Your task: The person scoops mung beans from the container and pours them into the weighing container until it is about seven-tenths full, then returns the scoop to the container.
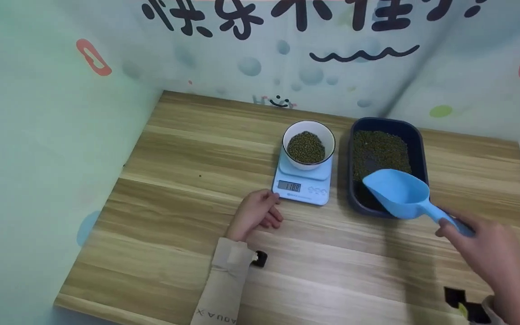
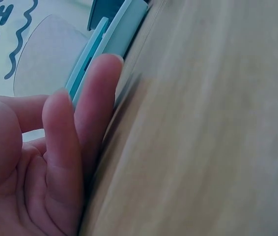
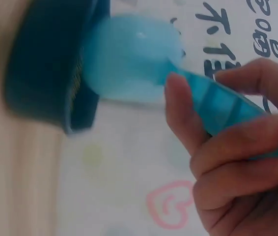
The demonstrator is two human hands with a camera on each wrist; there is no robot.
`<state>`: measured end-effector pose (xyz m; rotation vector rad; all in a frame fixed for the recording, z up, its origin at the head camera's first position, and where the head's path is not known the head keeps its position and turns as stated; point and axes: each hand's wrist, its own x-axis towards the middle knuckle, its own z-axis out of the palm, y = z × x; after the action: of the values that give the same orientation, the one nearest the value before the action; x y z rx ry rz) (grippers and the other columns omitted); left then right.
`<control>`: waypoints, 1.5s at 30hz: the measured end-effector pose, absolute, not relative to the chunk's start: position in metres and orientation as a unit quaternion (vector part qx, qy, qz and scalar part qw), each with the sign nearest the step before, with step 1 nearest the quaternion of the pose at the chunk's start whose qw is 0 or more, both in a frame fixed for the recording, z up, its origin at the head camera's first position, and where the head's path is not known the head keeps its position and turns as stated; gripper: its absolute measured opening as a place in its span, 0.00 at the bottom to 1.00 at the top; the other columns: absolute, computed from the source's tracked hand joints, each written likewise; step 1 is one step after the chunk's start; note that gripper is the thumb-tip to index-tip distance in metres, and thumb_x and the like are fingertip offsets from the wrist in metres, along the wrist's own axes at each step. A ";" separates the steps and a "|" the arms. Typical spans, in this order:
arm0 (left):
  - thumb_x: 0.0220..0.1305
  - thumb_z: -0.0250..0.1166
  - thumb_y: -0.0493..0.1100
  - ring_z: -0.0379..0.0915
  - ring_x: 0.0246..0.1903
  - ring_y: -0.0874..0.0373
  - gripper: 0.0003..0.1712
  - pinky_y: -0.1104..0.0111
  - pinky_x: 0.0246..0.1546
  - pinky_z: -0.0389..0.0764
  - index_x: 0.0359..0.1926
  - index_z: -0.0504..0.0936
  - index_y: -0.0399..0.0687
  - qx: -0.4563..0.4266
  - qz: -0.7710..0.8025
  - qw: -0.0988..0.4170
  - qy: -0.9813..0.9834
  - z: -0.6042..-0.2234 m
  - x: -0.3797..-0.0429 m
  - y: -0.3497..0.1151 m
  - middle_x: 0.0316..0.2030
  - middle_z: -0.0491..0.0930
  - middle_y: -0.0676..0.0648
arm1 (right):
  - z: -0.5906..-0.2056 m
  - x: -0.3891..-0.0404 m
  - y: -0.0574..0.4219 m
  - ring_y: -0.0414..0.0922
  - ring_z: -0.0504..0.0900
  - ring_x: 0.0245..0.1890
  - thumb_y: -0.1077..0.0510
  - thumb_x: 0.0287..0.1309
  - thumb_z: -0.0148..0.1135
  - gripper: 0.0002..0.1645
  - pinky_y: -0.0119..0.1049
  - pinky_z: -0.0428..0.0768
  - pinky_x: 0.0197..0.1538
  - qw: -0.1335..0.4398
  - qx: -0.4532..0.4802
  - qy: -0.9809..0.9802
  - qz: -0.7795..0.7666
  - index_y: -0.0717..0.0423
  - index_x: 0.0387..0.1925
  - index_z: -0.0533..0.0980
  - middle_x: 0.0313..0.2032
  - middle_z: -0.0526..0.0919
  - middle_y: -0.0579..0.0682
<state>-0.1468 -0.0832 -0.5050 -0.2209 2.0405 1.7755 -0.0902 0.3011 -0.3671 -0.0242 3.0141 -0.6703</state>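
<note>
My right hand grips the handle of a blue scoop, with the fingers curled round it. The scoop's bowl hangs over the near part of a dark blue tub and looks bare inside. Small green-brown beans lie in the tub. A light blue kitchen scale carries a white bowl holding a mound of the same beans. Beside the scale's front left corner, my left hand rests on the table with loosely bent fingers and nothing in it; its fingertips are at the scale's edge.
Everything stands on a wood-grain table. A printed cloth wall rises behind it, with more wall at both sides. The tub stands just right of the scale. A dark band piece sits at the left wrist.
</note>
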 end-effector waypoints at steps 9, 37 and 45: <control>0.65 0.51 0.52 0.79 0.20 0.49 0.18 0.64 0.18 0.78 0.37 0.74 0.40 -0.081 0.634 0.213 0.739 -0.504 -0.147 -0.082 0.22 0.80 0.41 | -0.335 -0.129 0.320 0.47 0.70 0.16 0.44 0.63 0.45 0.31 0.38 0.67 0.19 0.123 -0.065 0.981 -0.137 0.70 0.44 0.75 0.21 0.79 0.58; 0.65 0.50 0.52 0.79 0.21 0.48 0.19 0.64 0.18 0.79 0.38 0.73 0.40 -0.087 0.646 0.219 0.726 -0.504 -0.144 -0.085 0.24 0.80 0.39 | -0.367 -0.162 0.282 0.39 0.55 0.11 0.47 0.68 0.34 0.28 0.33 0.57 0.16 0.139 -0.189 0.969 -0.079 0.57 0.17 0.65 0.10 0.55 0.44; 0.65 0.51 0.52 0.79 0.21 0.48 0.19 0.64 0.19 0.79 0.39 0.73 0.38 -0.080 0.650 0.221 0.723 -0.502 -0.145 -0.083 0.24 0.80 0.39 | -0.401 -0.160 0.272 0.41 0.65 0.12 0.42 0.59 0.51 0.22 0.34 0.62 0.15 0.077 -0.143 0.973 -0.167 0.57 0.41 0.70 0.14 0.65 0.46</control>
<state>-0.1455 -0.0833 -0.5022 -0.2205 1.9981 1.7974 -0.1596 0.2718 -0.4008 -0.4295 2.9149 -0.4991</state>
